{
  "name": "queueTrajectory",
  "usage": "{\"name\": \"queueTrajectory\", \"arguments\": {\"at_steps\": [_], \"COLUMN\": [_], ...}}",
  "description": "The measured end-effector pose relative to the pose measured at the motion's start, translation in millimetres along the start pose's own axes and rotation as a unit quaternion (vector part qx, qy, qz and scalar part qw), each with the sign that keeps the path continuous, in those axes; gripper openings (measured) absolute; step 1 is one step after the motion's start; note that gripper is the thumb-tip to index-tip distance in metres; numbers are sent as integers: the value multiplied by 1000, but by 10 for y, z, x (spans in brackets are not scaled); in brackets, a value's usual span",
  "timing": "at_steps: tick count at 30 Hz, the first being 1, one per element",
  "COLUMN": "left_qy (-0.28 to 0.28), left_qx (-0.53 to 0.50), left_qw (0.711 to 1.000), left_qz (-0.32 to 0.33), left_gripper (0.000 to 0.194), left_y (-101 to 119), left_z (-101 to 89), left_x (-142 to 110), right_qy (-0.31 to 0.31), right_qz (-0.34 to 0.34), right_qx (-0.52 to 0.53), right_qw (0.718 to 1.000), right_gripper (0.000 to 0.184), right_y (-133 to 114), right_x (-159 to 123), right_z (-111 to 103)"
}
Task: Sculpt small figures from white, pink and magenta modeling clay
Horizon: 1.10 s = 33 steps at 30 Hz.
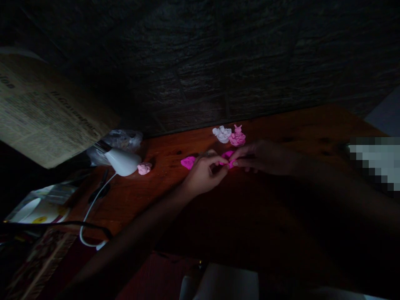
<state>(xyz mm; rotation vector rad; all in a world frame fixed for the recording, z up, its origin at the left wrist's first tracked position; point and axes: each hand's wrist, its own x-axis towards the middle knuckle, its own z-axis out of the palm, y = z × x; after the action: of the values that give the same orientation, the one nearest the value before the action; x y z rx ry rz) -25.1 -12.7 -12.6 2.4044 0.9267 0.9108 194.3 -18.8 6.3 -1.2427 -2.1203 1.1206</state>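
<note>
My left hand (206,171) and my right hand (254,157) meet above the wooden table. Between their fingertips is a bright magenta piece of modelling clay (230,163), which both pinch. Part of the magenta clay is hidden by my fingers. Just left of my left hand lies another magenta clay lump (188,162), partly covered by the hand. Beyond my hands stand a white clay figure (222,134) and a pink clay figure (238,136), side by side. Further left, a pale pink clay lump (144,168) rests beside the white lamp.
A white lamp (123,161) with a white cable (83,225) sits on the wooden table (165,154) at left, near a plastic bag (128,139). A newsprint-patterned lampshade or sheet (53,104) fills the upper left. A dark brick-patterned wall (200,62) rises behind. The light is dim.
</note>
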Motion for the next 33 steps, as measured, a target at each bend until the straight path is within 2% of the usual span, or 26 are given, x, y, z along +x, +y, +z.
{"name": "queueTrajectory", "arguments": {"at_steps": [6, 13, 21, 27, 33], "left_qy": [9, 3, -1, -27, -24], "left_qx": [-1, -34, -53, -42, -25], "left_qw": [1000, 999, 999, 999, 999], "left_qz": [9, -1, -7, 4, -8], "left_gripper": [12, 9, 11, 14, 15], "left_y": [-15, -29, -56, -60, -62], "left_z": [15, 35, 19, -32, -23], "left_x": [-1, -11, -11, 12, 9], "right_qy": [5, -24, -23, -11, -27], "right_qz": [-7, -38, -15, -6, -45], "right_qx": [-15, 4, 16, 24, 30], "right_qw": [1000, 999, 999, 1000, 998], "right_gripper": [26, 32, 29, 27, 29], "right_y": [-23, 7, -10, -21, -21], "right_x": [5, -10, -10, -3, -19], "right_z": [6, -28, -25, -11, -27]}}
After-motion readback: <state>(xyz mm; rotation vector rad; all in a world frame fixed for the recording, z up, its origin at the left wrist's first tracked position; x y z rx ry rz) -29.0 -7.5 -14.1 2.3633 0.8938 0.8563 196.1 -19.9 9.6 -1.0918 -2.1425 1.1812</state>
